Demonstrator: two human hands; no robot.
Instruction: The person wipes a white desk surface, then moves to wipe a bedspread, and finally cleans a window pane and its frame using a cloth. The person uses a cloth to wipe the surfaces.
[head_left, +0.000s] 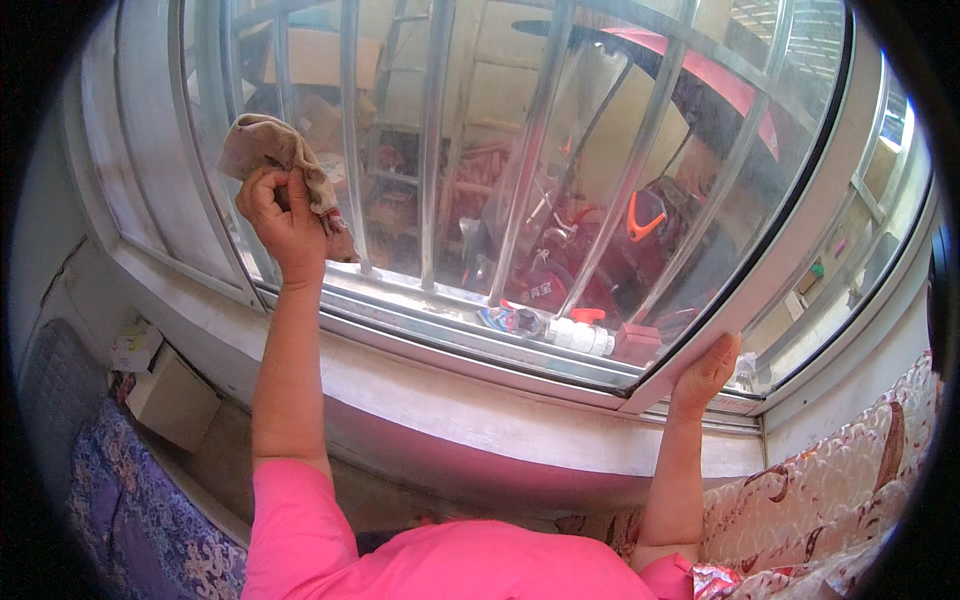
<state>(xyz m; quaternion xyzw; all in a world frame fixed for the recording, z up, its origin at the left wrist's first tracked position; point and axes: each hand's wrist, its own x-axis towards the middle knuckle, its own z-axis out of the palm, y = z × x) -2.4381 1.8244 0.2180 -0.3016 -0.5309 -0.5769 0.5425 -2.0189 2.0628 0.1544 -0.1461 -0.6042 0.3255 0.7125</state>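
My left hand (281, 214) pinches a crumpled beige cloth (277, 146), dirty in places, up against the left part of the window pane (480, 150). Part of the cloth hangs below the wrist's right side. Lower right, my right hand (705, 375) is around the edge of the sliding window's metal frame (675, 367), near its bottom corner. Most of its fingers are hidden behind the frame. The sash stands partly slid aside, with a gap to its right. Hazy patches show on the glass.
Metal security bars (525, 165) stand behind the glass. On the outer ledge lie a white plastic pipe fitting (581, 335) with a red handle and a reddish block (636, 343). Beyond is a red motor scooter (540, 285). A patterned curtain (817, 487) hangs right; a cardboard box (174, 397) sits lower left.
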